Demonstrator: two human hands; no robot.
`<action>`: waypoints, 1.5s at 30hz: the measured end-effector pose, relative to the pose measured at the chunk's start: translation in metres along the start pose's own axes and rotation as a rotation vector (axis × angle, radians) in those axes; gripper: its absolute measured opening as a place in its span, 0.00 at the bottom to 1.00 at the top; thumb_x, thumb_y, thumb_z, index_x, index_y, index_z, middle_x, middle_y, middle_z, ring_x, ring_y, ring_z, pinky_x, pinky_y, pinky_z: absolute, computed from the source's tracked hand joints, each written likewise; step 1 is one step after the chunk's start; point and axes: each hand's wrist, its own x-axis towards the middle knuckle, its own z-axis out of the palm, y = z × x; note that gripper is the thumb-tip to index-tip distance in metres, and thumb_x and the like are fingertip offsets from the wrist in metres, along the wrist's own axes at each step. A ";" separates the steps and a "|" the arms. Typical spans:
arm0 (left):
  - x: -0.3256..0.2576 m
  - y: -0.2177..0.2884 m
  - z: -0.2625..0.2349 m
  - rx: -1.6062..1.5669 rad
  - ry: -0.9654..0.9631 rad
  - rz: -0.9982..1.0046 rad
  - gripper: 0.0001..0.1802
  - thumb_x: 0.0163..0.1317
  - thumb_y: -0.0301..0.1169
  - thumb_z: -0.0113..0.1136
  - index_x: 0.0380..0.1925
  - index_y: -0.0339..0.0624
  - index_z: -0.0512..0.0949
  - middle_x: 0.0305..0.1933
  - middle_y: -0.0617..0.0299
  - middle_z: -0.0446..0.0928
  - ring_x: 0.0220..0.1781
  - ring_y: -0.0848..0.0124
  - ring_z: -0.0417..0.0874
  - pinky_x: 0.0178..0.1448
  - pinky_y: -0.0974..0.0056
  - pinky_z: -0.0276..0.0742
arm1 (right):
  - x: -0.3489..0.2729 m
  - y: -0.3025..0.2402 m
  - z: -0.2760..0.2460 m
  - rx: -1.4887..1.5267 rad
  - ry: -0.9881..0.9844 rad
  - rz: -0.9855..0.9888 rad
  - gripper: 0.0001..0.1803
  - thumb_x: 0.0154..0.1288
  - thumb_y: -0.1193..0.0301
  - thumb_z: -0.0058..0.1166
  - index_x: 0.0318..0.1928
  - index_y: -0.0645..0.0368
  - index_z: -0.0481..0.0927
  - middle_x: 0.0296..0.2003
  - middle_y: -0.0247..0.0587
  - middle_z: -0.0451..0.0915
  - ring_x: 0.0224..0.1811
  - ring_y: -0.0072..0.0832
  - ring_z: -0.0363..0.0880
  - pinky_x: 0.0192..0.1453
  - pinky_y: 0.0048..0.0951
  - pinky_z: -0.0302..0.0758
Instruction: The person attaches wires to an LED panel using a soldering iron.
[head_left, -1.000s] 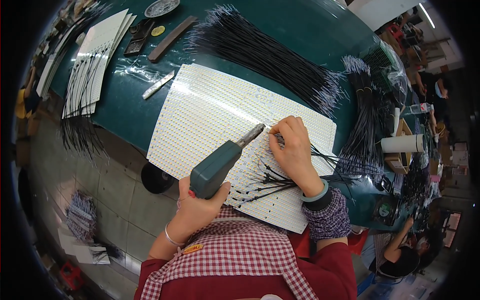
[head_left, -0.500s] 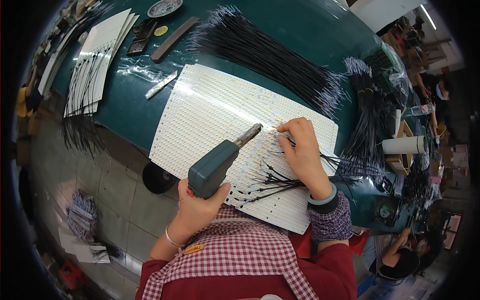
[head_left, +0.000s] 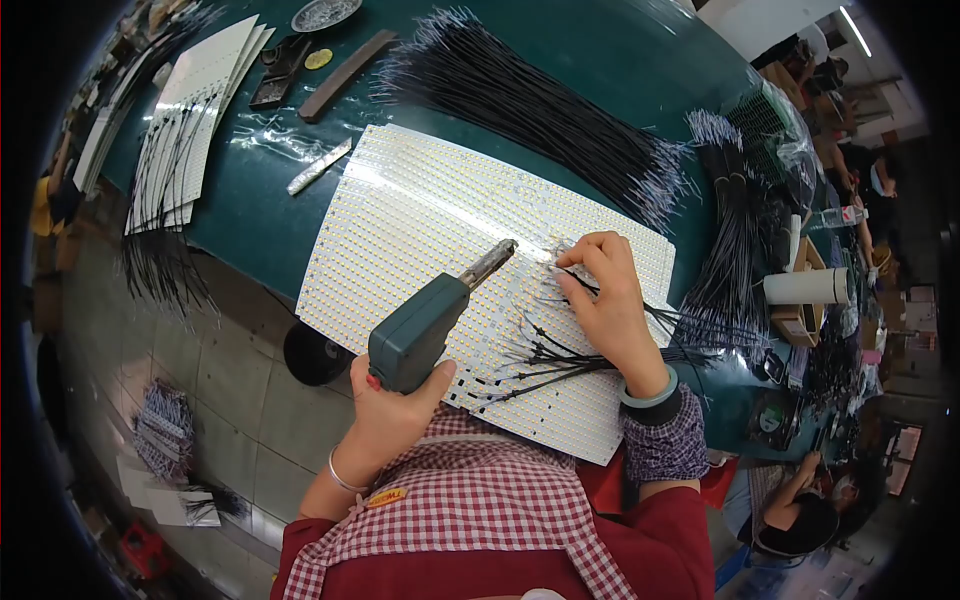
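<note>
A dark green soldering gun (head_left: pixel 418 325) is gripped in my left hand (head_left: pixel 395 425), its metal tip pointing up and right over a white LED board (head_left: pixel 400 215). The tip is a short way left of my right hand (head_left: pixel 618 315). The right thumb and fingers pinch the end of a thin black cable (head_left: pixel 583 282) close to the board's surface. Below that hand, a group of black cables (head_left: pixel 545 362) lies across the board, their ends spread over it and the rest trailing off to the right. The exact contact at my fingertips is too small to make out.
A large bundle of black cables (head_left: pixel 530 110) lies behind the board, another bundle (head_left: pixel 730 220) to the right. At the left, boards with cables (head_left: pixel 190 110) overhang the table edge. A metal strip (head_left: pixel 320 167), a dark bar (head_left: pixel 347 75) and a metal dish (head_left: pixel 325 14) lie farther back.
The soldering gun in my left hand has shifted slightly left, its tip a little farther from my right fingers. My right hand stays almost in place with the cable.
</note>
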 end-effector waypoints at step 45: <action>-0.016 -0.017 -0.005 0.076 -0.024 0.023 0.14 0.53 0.30 0.70 0.37 0.39 0.78 0.35 0.65 0.79 0.32 0.78 0.78 0.41 0.69 0.71 | 0.000 -0.012 0.024 -0.052 0.007 -0.049 0.06 0.48 0.83 0.57 0.26 0.64 0.73 0.39 0.44 0.72 0.42 0.40 0.72 0.44 0.34 0.70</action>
